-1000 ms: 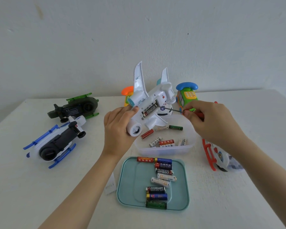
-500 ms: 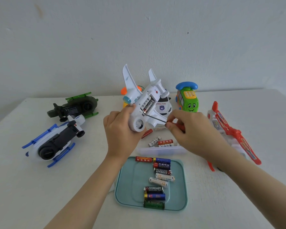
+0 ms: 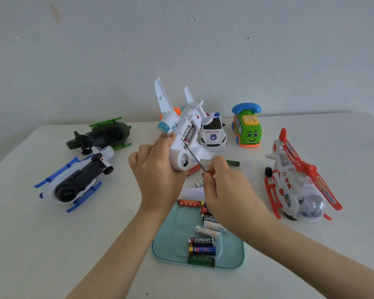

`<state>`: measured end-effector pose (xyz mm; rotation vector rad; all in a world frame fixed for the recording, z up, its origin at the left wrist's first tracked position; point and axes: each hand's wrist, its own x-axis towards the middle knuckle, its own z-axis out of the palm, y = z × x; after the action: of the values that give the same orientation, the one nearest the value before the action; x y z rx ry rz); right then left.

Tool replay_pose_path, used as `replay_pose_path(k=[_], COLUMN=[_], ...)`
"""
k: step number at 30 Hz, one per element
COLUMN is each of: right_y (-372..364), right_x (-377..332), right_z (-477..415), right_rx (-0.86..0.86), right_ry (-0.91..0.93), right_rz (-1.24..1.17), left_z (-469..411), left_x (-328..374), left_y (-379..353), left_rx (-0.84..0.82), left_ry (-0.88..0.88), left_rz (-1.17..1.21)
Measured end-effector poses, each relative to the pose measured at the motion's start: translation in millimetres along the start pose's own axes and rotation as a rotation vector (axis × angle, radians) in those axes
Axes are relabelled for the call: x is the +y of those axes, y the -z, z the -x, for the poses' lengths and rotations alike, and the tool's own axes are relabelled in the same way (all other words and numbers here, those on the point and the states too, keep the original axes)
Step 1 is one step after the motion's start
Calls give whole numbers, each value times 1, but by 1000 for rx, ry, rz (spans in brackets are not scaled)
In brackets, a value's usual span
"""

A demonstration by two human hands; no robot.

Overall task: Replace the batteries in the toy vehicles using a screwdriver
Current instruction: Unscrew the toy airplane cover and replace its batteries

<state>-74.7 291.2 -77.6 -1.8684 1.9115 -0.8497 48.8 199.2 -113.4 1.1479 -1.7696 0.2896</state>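
My left hand (image 3: 158,175) grips the white toy plane (image 3: 186,134) over the table (image 3: 52,244), nose at 6 o'clock, tail at 1. My right hand (image 3: 225,186) pinches the screwdriver (image 3: 195,158), its tip pointing toward 11 at the battery bay. Bare room lies at 7 o'clock.

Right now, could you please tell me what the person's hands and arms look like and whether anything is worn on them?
The left hand and right hand are bare, with no gloves, and I see no rings on the fingers that show. The left forearm and right forearm are bare too: no sleeves, watch or bracelet in view.
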Motion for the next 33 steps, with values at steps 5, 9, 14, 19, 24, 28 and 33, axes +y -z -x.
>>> replay_pose_path(k=[5, 9, 14, 19, 24, 28, 33], right_y=[9, 19, 24, 15, 9, 9, 13], right_x=[-1, -2, -8, -8, 2, 11, 18], right_z=[4, 0, -3, -5, -6, -10, -14], right_rx=[-14, -6, 61, 110, 58, 54, 35], right_ry=[16, 74, 103, 74, -5, -5, 32], right_rz=[-51, -111, -171, -166, -187, -196, -229], left_z=[-3, -15, -30, -30, -25, -20, -18], left_x=[2, 3, 3, -1, -17, -23, -27], left_y=[11, 26, 36, 21, -1, -7, -9], left_rx=[31, 80, 127, 151, 147, 135, 112], left_ry=[-77, -103, -194, -269, -428, -448, -398], left_rz=[-64, -66, -120, -144, -212, -177, -97])
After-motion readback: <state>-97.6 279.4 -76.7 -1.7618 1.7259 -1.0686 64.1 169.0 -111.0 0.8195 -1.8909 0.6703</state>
